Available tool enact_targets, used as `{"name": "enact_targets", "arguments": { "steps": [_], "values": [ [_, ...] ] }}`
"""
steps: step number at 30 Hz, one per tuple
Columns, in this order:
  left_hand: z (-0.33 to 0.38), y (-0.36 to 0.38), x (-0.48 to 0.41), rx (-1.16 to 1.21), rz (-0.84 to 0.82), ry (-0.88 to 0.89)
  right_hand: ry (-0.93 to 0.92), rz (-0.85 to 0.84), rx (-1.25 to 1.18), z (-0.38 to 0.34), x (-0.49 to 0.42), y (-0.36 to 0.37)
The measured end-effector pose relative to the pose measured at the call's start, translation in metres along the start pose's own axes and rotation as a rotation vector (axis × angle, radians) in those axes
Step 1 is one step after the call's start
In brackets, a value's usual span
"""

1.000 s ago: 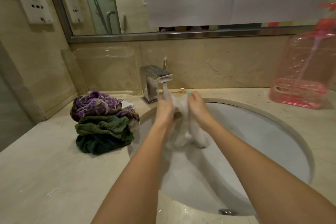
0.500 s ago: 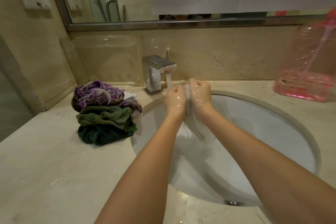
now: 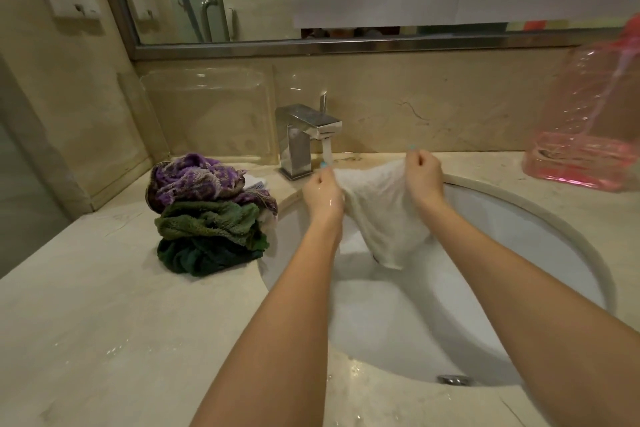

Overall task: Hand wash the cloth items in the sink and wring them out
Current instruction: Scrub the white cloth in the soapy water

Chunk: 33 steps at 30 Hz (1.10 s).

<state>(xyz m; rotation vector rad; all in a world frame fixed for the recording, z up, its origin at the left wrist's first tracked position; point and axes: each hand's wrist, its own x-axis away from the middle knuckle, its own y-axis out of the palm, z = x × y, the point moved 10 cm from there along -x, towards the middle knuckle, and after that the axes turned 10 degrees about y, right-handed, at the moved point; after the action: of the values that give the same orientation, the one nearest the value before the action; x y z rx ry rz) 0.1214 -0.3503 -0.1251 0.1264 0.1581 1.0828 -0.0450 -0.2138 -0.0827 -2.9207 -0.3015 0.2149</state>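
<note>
Cloth (image 3: pixel 384 215) stretched between grips, hanging below

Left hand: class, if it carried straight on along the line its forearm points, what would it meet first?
Most likely the stream of water falling from the faucet, just beyond the left hand, which grips the white cloth. Depth is hard to judge from this view.

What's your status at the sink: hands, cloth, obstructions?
Left hand and right hand each grip a top corner of the white textured cloth, spread over the white oval sink. Square chrome faucet running. Nothing blocking; purple-and-green towel pile on counter beside it.
</note>
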Motion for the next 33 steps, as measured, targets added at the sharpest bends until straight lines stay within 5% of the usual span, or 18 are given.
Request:
{"name": "enact_targets", "arguments": {
  "steps": [9, 16, 18, 25, 33],
  "values": [
    [-0.016, 0.000, -0.011, 0.060, -0.071, -0.091, 0.092, -0.539, -0.229, -0.015, 0.068, 0.093],
    [0.000, 0.036, 0.013, -0.115, -0.207, -0.035, 0.076, -0.246, -0.145, -0.012, 0.033, 0.060],
    [-0.002, 0.042, 0.016, -0.085, -0.242, -0.021, 0.127, -0.261, -0.168, -0.003, 0.032, 0.058],
    [-0.006, -0.029, -0.025, -0.061, 0.141, -0.010, 0.032, -0.468, -0.163, -0.027, 0.080, 0.098],
    [0.014, 0.013, 0.000, 0.055, -0.046, 0.081, 0.066, -0.256, -0.098, -0.013, 0.050, 0.066]
  ]
}}
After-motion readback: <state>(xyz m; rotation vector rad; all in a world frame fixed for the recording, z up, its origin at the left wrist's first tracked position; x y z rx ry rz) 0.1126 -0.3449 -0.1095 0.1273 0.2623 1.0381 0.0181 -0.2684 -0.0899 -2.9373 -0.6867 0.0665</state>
